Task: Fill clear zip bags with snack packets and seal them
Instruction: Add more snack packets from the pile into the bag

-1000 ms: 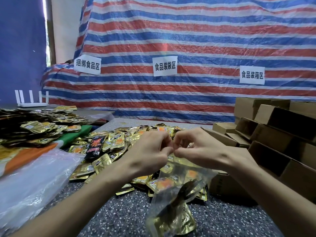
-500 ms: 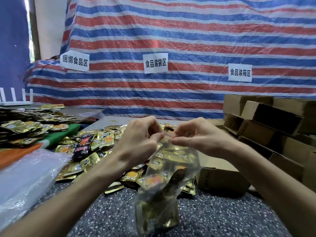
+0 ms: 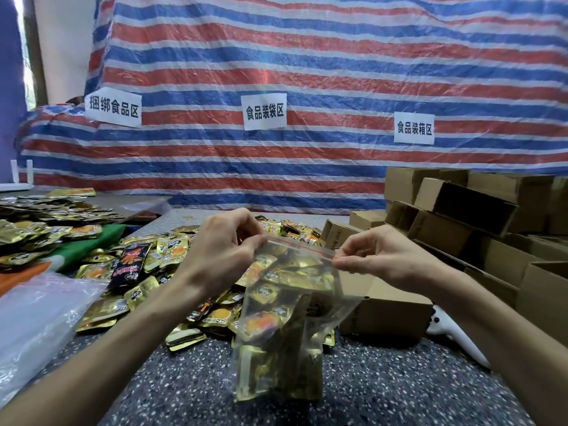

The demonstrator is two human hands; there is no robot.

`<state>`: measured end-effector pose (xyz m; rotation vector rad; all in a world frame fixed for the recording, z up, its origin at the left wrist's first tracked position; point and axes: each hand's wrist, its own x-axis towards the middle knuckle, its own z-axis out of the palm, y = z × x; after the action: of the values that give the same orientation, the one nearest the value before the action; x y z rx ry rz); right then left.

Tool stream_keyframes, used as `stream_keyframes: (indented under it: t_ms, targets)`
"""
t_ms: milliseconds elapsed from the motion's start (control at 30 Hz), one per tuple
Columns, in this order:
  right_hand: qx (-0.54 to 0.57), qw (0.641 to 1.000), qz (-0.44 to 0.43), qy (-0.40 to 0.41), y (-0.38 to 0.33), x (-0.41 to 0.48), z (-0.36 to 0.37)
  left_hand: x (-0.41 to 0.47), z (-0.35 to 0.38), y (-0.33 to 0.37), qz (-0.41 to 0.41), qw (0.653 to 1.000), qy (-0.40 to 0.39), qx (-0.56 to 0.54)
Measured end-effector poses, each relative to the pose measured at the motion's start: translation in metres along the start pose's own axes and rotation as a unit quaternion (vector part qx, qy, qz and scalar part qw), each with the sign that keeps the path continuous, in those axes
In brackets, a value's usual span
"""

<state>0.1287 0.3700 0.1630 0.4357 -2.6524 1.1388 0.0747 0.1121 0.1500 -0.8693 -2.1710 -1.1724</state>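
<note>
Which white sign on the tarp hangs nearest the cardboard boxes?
The right-hand sign reading 食品装箱区, directly above the cardboard boxes; the other two hang farther left.

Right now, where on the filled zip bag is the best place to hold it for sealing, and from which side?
Pinch the zip bag by its red-lined zip strip, one end each, coming in from both sides, as the left hand and right hand do. The strip runs flat and taut between them; the bulging body hanging below would probably offer a poorer hold.
</note>
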Motion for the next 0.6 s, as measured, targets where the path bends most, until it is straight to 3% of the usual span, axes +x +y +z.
stream_keyframes:
  t_ms: [233, 600]
  targets:
    - [0.0, 1.0, 0.017, 0.011, 0.013, -0.012, -0.008, 0.0, 0.0, -0.01, -0.019, 1.0, 0.013, -0.013]
    - [-0.101, 0.994, 0.003, 0.039, 0.009, -0.017, -0.007, -0.002, -0.002, -0.019, -0.023, 0.999, 0.026, 0.005]
